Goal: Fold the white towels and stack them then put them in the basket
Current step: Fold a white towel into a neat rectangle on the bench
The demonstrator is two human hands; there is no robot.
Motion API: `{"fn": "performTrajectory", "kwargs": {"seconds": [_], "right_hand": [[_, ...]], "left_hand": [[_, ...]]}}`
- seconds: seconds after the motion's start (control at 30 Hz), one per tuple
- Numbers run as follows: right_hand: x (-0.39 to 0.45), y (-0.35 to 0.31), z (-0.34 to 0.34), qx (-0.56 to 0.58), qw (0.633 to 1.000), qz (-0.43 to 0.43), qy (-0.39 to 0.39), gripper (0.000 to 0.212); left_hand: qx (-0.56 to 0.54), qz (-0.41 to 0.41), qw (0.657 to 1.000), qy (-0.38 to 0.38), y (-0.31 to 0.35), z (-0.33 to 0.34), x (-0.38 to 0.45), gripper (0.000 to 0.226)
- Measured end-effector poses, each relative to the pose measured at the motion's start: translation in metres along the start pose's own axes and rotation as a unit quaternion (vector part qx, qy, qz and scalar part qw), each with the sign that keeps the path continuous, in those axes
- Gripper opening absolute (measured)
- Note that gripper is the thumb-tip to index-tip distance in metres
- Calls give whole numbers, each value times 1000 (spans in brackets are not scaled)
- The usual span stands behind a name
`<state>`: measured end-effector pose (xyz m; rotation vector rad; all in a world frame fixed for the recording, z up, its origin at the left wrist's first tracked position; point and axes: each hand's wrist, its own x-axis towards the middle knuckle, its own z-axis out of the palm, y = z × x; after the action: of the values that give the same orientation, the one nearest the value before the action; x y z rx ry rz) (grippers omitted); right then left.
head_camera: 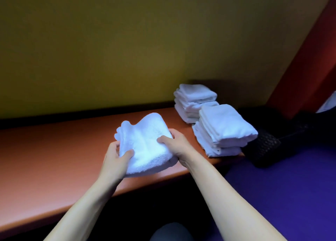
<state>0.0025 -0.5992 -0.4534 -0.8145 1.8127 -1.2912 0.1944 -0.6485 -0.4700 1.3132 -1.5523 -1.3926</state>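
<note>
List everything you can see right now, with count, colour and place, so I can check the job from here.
folded towel in hand: 1, white, above the near edge of the table, gripped from both sides
near towel stack: 1, white, right end of the table by its front edge
far towel stack: 1, white, behind the near stack, close to the wall
table: 1, reddish-brown, running along the wall
basket: 1, dark woven, on the floor just past the table's right end
wall: 1, yellow-green, behind the table
floor: purple, on the right
left hand: 1, grips the towel's left side
right hand: 1, grips the towel's right side
</note>
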Motion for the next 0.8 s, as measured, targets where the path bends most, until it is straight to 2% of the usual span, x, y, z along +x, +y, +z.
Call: {"fn": "performTrajectory", "kwargs": {"seconds": [0.2,0.27,0.37,0.47,0.57,0.63,0.7,0.73,0.8], "right_hand": [[26,-28,-104,-26,993,-90,79,29],[35,-34,-145,-34,988,-105,112,39],[42,-41,-203,-62,975,-126,173,55],[50,-40,-251,-61,964,-128,227,46],[63,-32,-284,-73,957,-107,260,44],[70,-22,-298,-149,942,-77,291,48],[73,-8,-302,-293,898,-62,323,48],[74,-1,-300,-346,881,-73,314,44],[74,11,-289,-412,875,-69,243,41]], "left_hand": [[-52,85,993,-68,62,82,12,57],[-59,124,986,-99,82,114,17,58],[-18,176,974,-142,103,164,28,66],[26,207,963,-168,120,213,34,76],[83,212,958,-175,128,253,42,70],[171,198,948,-183,122,271,51,62],[301,170,918,-196,108,281,56,55],[342,159,903,-207,100,284,55,52],[362,179,891,-208,89,287,48,47]]}}
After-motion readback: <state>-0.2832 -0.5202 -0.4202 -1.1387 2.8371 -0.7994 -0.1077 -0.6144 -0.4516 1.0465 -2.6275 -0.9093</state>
